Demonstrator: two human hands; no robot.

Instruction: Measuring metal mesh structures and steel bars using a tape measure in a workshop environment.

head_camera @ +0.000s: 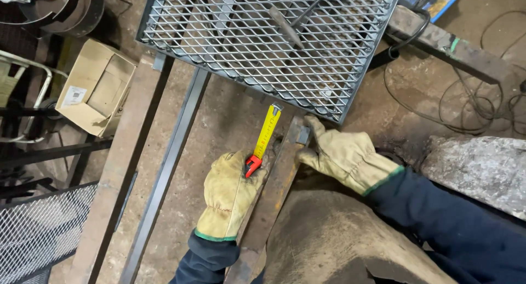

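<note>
The left hand (227, 193), gloved, grips a tape measure (253, 164) whose yellow blade (266, 131) reaches up to the edge of the mesh panel (263, 43). The right hand (345, 155) pinches the top end of a rusty steel bar (274, 191), just under that edge. Bare gritty floor (219, 130) lies open between this bar and 1 grey tube (170, 163). A cardboard box (96, 86) sits well left.

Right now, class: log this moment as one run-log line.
left hand: holds tape measure | right hand: on rusty bar | mesh panel: above
</note>
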